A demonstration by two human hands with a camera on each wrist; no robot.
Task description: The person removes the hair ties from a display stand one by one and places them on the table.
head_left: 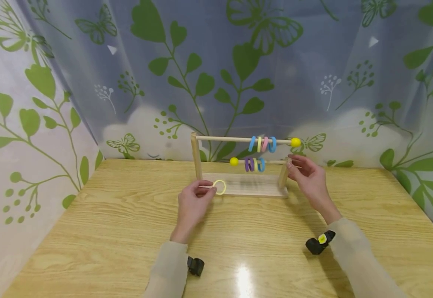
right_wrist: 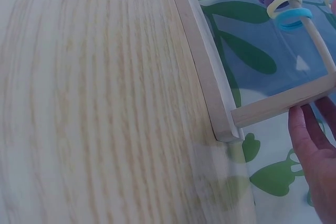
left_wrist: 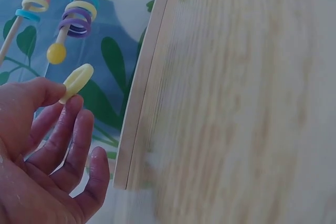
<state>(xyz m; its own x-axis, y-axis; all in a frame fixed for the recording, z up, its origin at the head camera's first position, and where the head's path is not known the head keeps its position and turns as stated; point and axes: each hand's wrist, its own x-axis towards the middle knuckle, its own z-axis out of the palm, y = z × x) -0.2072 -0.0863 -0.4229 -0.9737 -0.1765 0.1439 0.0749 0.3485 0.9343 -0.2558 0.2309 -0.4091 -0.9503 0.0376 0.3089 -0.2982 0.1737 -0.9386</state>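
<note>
My left hand point(head_left: 194, 205) pinches a small yellow ring point(left_wrist: 72, 89) between thumb and fingertips, in front of the base of a wooden rack point(head_left: 246, 190). The rack's upper rod point(head_left: 222, 139) runs from the left post and carries blue, yellow and pink rings, with a yellow bead point(head_left: 295, 142) at its right end. From the right post point(head_left: 283, 176) comes a lower rod with purple, yellow and blue rings; a yellow bead point(head_left: 234, 161) caps its left end. My right hand point(head_left: 311, 182) holds that right post near its top, fingertips against its outer side in the right wrist view.
The rack stands toward the back of a wood-grain table point(head_left: 127, 231). Behind it hangs a blue and white curtain point(head_left: 209, 54) with green leaves and butterflies. Black wrist cameras sit by the left sleeve point(head_left: 168, 269) and the right sleeve point(head_left: 358, 248).
</note>
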